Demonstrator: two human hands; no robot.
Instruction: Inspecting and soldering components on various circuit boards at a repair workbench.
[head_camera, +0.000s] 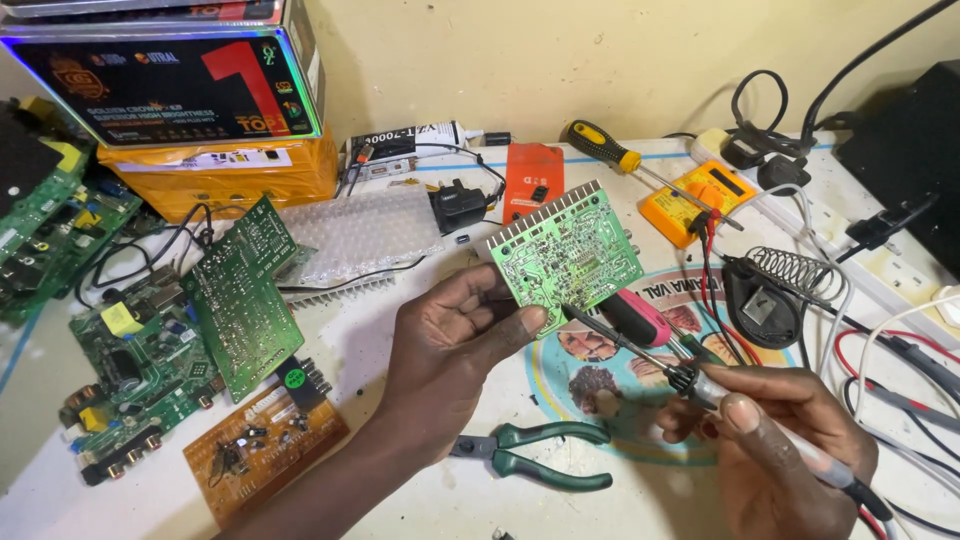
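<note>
The left hand reaches in from near, grip clamped on a tilted board; the right hand clasps an iron, tip at the board's near edge.

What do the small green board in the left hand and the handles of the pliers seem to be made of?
Green board: probably fibreglass laminate with glossy green coating; pale metal fins line its upper edge. Pliers: handles look like dark green plastic or rubber sleeves, slightly shiny, over grey metal.

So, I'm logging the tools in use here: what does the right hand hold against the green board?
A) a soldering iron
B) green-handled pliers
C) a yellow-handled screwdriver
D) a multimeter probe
A: the right hand grips a soldering iron with its tip at the edge of the green circuit board that the left hand holds up.
</note>
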